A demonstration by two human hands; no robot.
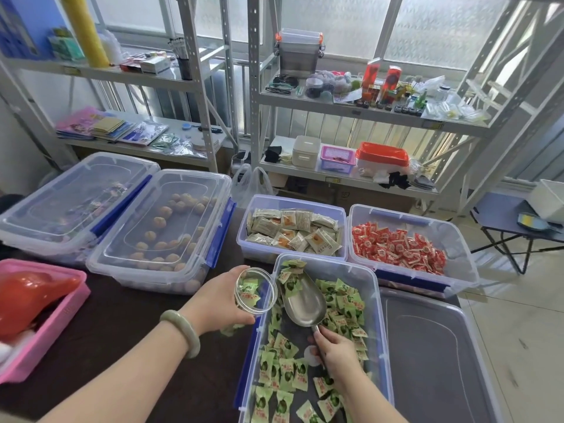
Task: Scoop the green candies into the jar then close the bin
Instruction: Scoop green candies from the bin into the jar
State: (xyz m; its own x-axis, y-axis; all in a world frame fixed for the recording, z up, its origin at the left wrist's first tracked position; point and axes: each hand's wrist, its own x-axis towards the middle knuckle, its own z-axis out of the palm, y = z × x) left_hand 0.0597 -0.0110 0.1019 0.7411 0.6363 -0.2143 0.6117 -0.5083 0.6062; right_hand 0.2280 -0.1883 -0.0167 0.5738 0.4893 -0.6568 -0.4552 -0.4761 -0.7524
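Head view: left hand point(218, 300) gripping jar point(255, 290), tilting it over bin point(378, 315) left rim, few green candies point(285, 370) inside. Right hand point(337, 351) clasping scoop point(303, 302) handle inside bin. Lid point(433, 361) lying right, touching bin; bare worktop point(146, 331) left.

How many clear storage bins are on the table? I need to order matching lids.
5: two lidded bins far left and beside it, two open behind, tan packets and red candies, and the green candy bin in front. Others may be out of view.

Five clear bins point(378, 303), one pink tray point(45, 337), one jar point(254, 290), one scoop point(305, 303), two hands point(219, 300)
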